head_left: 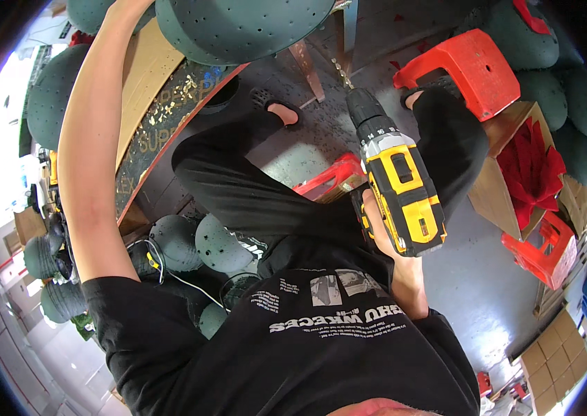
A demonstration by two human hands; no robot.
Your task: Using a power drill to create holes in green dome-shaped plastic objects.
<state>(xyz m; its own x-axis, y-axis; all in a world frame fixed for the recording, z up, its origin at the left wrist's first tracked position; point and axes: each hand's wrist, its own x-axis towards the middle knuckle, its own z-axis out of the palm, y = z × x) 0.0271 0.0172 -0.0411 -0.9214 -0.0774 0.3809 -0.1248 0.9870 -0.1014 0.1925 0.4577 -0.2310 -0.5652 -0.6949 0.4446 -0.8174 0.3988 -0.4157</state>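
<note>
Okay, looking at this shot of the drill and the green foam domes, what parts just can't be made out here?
All in the head view:
- Left hand: cut off by the top edge; the raised arm runs out of frame beside the green dome.
- Right hand: its fingers are hidden behind the yellow drill, so the grip is unclear.
- Drill bit tip: too small and blurred to tell what it touches.
- Red stool: its legs are hidden under the seat.

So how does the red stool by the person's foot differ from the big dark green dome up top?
The red stool is bright red, boxy and flat-topped with only a few small holes; the green dome is dull dark green, rounded and dotted all over with small holes. The stool stands on the floor near the drill gripped in the right hand; the dome sits higher, by the raised left arm, whose hand is out of view. Both look like moulded pieces.
</note>
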